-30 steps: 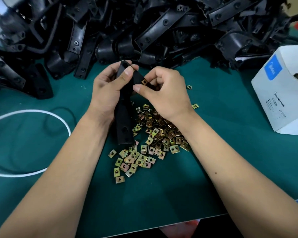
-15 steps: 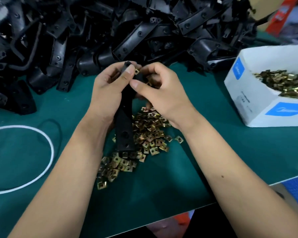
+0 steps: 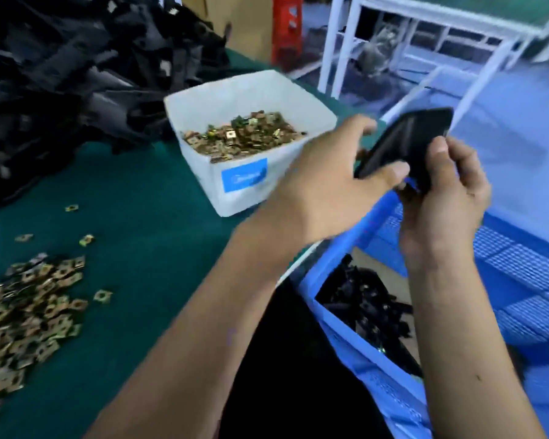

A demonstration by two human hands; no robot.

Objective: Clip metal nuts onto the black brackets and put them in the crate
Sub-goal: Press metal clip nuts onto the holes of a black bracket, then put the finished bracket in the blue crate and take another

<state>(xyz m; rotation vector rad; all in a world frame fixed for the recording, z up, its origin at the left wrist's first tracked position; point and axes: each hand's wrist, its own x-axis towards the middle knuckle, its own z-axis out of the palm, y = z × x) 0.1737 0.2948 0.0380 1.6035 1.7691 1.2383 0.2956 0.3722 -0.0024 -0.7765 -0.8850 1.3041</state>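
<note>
Nearest on the left, a loose heap of brass-coloured metal nuts (image 3: 29, 315) lies on the green table (image 3: 146, 223), with a few strays just beyond it. To the near right, below the table edge, stands the blue crate (image 3: 346, 340), and inside it lies a pile of finished black brackets (image 3: 365, 302), some showing small bright clips.

Above the crate's far rim both forearms reach out to the right. The right hand (image 3: 441, 201) grips the lower end of a black bracket (image 3: 406, 144), its thumb laid upright against the near face and its fingers curled round the back. The left hand (image 3: 324, 185) meets the same bracket from the left: its thumb presses on the lower left edge, while its other fingers are spread and pass behind the piece, so how firmly they clasp it cannot be told through the motion blur. The bracket tilts up and to the right, held in the air over the crate and not touching it.

Farther left on the table sits a white box (image 3: 251, 185) with a blue label, holding more nuts. Behind it, at the far left, rises a large mound of unworked black brackets (image 3: 76, 74). At the far right stands a white metal frame (image 3: 425, 36) on a blue floor, with a red stool (image 3: 287, 26) beside it.
</note>
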